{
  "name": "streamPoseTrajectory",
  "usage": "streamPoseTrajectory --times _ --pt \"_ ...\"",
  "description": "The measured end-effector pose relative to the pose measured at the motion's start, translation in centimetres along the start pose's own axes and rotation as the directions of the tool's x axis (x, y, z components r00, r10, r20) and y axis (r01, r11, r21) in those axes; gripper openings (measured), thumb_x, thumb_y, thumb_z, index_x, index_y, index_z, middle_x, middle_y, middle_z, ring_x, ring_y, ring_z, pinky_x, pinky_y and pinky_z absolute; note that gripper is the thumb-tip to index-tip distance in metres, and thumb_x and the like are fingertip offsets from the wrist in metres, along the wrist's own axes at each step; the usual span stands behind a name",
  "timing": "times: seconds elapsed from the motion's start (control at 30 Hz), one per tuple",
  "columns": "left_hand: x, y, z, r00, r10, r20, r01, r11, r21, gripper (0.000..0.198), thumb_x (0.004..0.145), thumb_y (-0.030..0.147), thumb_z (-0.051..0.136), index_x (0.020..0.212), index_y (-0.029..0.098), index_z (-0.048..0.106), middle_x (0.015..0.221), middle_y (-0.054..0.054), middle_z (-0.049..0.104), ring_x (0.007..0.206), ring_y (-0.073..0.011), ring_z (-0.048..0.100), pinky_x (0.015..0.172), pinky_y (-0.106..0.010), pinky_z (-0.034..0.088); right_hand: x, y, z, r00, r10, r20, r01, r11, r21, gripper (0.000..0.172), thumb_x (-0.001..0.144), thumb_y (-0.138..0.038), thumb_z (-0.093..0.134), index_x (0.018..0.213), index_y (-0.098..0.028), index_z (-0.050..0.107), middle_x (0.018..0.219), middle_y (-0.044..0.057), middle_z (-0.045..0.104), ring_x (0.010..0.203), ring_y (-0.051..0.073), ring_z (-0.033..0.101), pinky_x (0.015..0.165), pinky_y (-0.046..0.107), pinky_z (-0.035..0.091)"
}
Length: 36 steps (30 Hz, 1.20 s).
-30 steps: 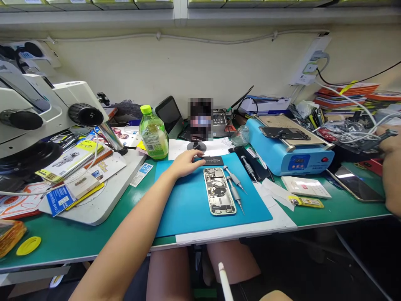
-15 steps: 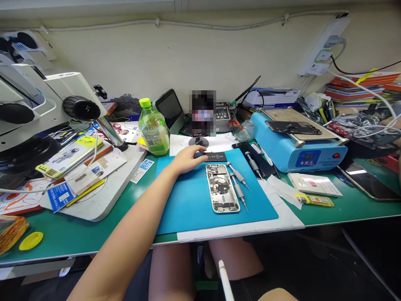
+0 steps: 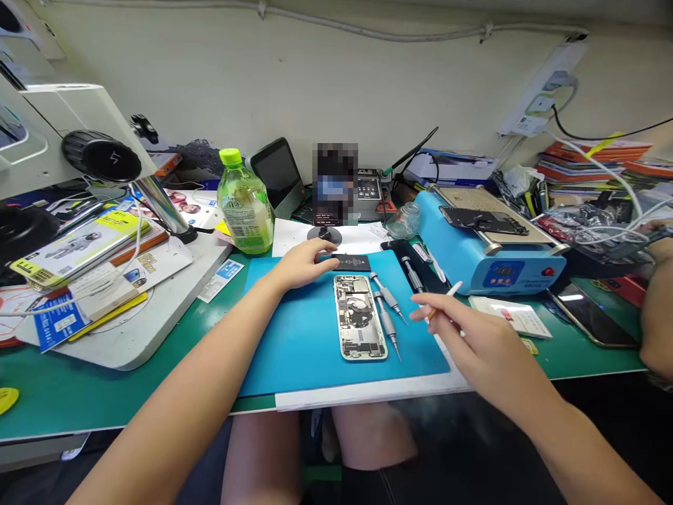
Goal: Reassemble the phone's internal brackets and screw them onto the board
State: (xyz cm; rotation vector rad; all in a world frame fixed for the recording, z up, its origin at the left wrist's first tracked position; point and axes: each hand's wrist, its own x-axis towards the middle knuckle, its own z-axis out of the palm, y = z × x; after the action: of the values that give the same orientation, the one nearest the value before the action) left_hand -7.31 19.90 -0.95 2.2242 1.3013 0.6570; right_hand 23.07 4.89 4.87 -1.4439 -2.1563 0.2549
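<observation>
My left hand point(image 3: 308, 264) rests near the back edge of the blue mat point(image 3: 289, 330), fingers apart, with its fingertips beside a black battery point(image 3: 353, 262). My right hand point(image 3: 463, 326) is over the mat's right side, its fingers closed on a cigarette point(image 3: 444, 298) that points up and right. An opened phone point(image 3: 360, 318) lies on the mat between the hands, its inner parts showing. Two grey screwdrivers point(image 3: 388, 324) lie just right of it. Another screwdriver point(image 3: 413, 275) rests on a black phone-like slab behind my right hand.
A green bottle point(image 3: 245, 203) and a microscope stand point(image 3: 162, 203) are at the left. Behind the mat, a phone point(image 3: 329, 203) sits on a round stand. A blue heating machine point(image 3: 488, 245) stands at the right, with another person's arm point(image 3: 657, 315) beyond it.
My right hand has come up from below the table edge with the cigarette, to above the mat's right side. My left hand stays by the battery. The view has shifted slightly.
</observation>
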Motion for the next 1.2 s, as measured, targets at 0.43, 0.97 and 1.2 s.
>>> streamPoseTrajectory --times 0.43,0.97,1.2 --pt "-0.1 -0.1 0.1 1.000 0.004 0.000 -0.004 1.000 0.023 0.038 0.106 0.042 0.071 0.136 0.018 0.067 0.136 -0.011 0.070 0.116 -0.0249 0.072 0.101 -0.047 0.064 0.1 4.3 1.3 0.986 0.143 0.081 -0.144 0.990 -0.003 0.043 0.110 -0.052 0.056 0.132 -0.016 0.066 0.117 0.009 0.071 0.100 0.013 0.069 0.092 0.032 0.064" --pt "-0.3 -0.3 -0.1 0.997 0.062 -0.038 -0.060 0.996 0.062 0.036 0.106 0.042 0.070 0.133 0.018 0.068 0.130 -0.010 0.071 0.110 -0.0229 0.073 0.096 -0.045 0.065 9.4 6.4 3.9 0.977 -0.159 0.139 0.155 0.987 0.043 0.038 0.107 -0.049 0.063 0.120 -0.013 0.067 0.113 0.007 0.068 0.100 0.013 0.067 0.092 0.032 0.063" --pt "-1.2 2.0 -0.5 0.985 0.152 -0.082 -0.142 0.983 0.120 0.038 0.107 0.045 0.063 0.133 0.017 0.068 0.134 -0.014 0.069 0.127 -0.0296 0.065 0.112 -0.052 0.055 8.1 7.2 4.5 0.969 -0.238 -0.066 0.243 0.964 0.102 0.038 0.108 -0.050 0.061 0.115 -0.013 0.066 0.102 0.005 0.067 0.087 0.009 0.063 0.081 0.026 0.060"
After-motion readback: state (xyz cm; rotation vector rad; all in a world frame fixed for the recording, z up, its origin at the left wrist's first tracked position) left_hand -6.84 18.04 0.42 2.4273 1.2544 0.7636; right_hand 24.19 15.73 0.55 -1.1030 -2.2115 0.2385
